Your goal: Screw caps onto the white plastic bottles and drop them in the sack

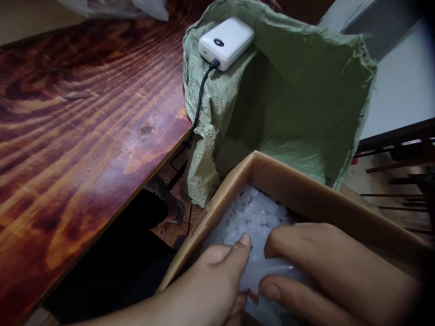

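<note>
Inside the cardboard box [295,188], left hand [217,276] and right hand [326,267] together clamp a clear plastic bag [265,271] of white pieces [253,217]; no legible writing.

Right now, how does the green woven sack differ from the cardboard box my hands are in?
The green woven sack is soft, crumpled cloth and carries a white power bank on its folded rim; the cardboard box is stiff, straight-edged and brown, and holds small translucent white pieces. Both stand open-topped.

A cardboard box [299,190] is set right of the table [84,127], with a woven sack [306,104] behind it. A power bank [226,41] is rested on the sack's rim, and small plastic pieces [254,215] are held in the box.
</note>
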### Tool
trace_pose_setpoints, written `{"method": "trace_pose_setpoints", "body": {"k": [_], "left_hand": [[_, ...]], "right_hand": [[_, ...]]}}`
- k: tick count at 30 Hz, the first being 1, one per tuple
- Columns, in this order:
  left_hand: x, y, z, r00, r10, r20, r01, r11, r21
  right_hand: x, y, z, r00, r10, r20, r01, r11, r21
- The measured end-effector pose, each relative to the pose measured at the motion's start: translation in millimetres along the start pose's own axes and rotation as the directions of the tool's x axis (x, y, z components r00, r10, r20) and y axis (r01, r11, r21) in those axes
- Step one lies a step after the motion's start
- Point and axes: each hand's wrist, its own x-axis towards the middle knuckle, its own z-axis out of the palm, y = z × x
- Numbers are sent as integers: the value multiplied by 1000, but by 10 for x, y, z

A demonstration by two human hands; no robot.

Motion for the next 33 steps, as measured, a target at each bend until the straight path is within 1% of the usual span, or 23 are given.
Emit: {"method": "trace_pose_setpoints", "body": {"k": [2,3,4,6,8,10,13,14,16,18,20,22,24,26,27,29,31,33], "left_hand": [[-12,-1,-3,1000,3,20,-2,1000,-3],[-9,-2,-2,1000,-7,27,7,1000,-2],[-2,-3,0,999,-11,31,11,1000,-2],[20,-2,7,999,-6,41,6,1000,-5],[41,1,9,999,16,46,-16,1000,-16],[55,1,1,998,18,56,-18,1000,-1],[65,-2,-25,998,10,61,-14,998,61],[68,0,-34,997,15,73,-21,997,79],[72,14,-45,993,7,115,-19,994,103],[70,37,-47,983,-49,176,28,992,121],[59,50,-49,972,-96,216,72,991,116],[43,39,-55,975,-61,214,49,997,61],[33,2,-66,982,5,191,-7,1000,11],[40,-40,-76,981,56,186,-58,998,4],[50,-57,-81,978,71,197,-75,997,12],[75,-73,-92,971,88,224,-95,995,17],[90,-68,-106,962,95,256,-99,995,4],[79,-49,-118,950,101,296,-97,995,-30]], "right_hand": [[-6,12,-5,999,-34,1,34,999,21],[0,16,-8,996,-83,-24,83,996,37],[11,17,-13,989,-140,-56,142,989,41],[37,14,-25,959,-257,-119,263,964,30],[61,8,-34,944,-309,-118,311,950,0],[81,7,-36,944,-318,-93,315,948,-39],[110,11,-62,941,-318,-114,311,948,-73],[118,10,-87,941,-314,-123,311,949,-48],[127,5,-161,947,-306,-100,310,950,26],[122,-4,-231,955,-292,-45,295,952,78],[102,-7,-244,955,-295,-16,295,951,88],[76,0,-179,952,-299,-58,302,951,63],[52,16,-67,942,-309,-133,308,951,-27],[40,33,30,925,-325,-196,306,944,-121],[38,39,56,921,-327,-211,303,943,-141],[40,38,47,920,-332,-208,311,942,-126],[42,16,-26,924,-343,-169,329,939,-104],[36,-21,-119,933,-333,-134,321,942,-101]]}}
